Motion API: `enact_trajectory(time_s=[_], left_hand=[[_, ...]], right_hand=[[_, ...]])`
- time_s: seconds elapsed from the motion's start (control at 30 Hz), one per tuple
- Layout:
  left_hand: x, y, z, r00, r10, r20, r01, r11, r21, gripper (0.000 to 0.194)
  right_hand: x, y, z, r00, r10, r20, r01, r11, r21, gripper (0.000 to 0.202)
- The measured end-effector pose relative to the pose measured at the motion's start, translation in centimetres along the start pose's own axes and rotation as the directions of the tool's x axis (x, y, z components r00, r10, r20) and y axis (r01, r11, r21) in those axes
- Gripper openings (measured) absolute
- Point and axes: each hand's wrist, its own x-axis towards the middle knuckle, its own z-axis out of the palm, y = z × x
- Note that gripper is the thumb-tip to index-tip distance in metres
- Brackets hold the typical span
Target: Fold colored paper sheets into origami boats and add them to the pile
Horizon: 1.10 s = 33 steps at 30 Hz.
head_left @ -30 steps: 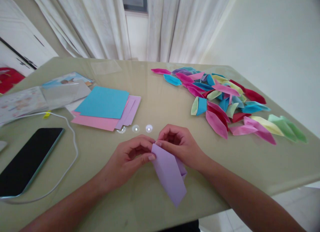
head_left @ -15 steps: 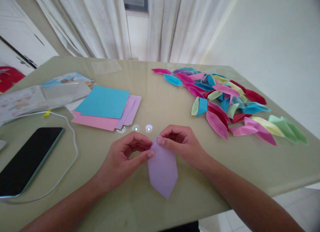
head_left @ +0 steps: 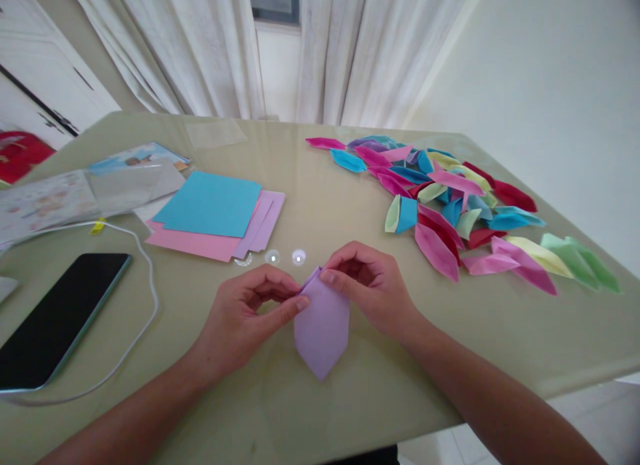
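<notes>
Near the middle of the bench's front edge (head_left: 300, 435), a folded lilac paper piece with a pointed lower end (head_left: 323, 335) hangs between the person's two hands. The left hand (head_left: 240, 311) pinches its upper left side, thumb in front; the right hand (head_left: 373, 285) pinches the top, spare fingers loosely curled. Whether the low point touches the bench I can't tell. It looks very light, crisp enough to keep a crease yet easily bent or torn, and not very slippery. I'd take it gently by the layered upper edge, keeping pressure off the flat middle. Towards the bench's right edge lies a pile of folded, many-coloured paper shapes (head_left: 436, 248).
</notes>
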Motion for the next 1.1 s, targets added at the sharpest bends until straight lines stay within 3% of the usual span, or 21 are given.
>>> enact_trajectory(time_s=[0.17, 0.33, 0.67, 0.9, 1.1], left_hand=[[0.0, 0.2, -0.1, 1.000, 0.005, -0.020, -0.006, 1.000, -0.024, 0.020], [0.2, 0.3, -0.1, 0.998, -0.051, 0.027, 0.053, 0.992, -0.115, 0.018], [0.6, -0.4, 0.1, 0.951, -0.110, 0.288, 0.181, 0.955, -0.233, 0.018], [0.6, -0.7, 0.0, 0.960, -0.134, 0.244, 0.184, 0.964, -0.194, 0.019], [0.3, -0.8, 0.0, 0.977, -0.093, 0.192, 0.109, 0.991, -0.075, 0.023]], right_hand=[[0.0, -0.1, 0.0, 1.000, -0.009, -0.012, 0.009, 0.999, -0.039, 0.023], [-0.1, -0.3, -0.1, 0.999, -0.040, -0.001, 0.040, 0.997, -0.058, 0.024], [-0.3, -0.8, 0.2, 0.980, -0.174, 0.100, 0.189, 0.968, -0.163, 0.015], [-0.4, -0.6, 0.1, 0.977, -0.166, 0.132, 0.193, 0.953, -0.234, 0.011], [-0.2, -0.4, 0.2, 0.976, -0.154, 0.153, 0.192, 0.942, -0.275, 0.011]])
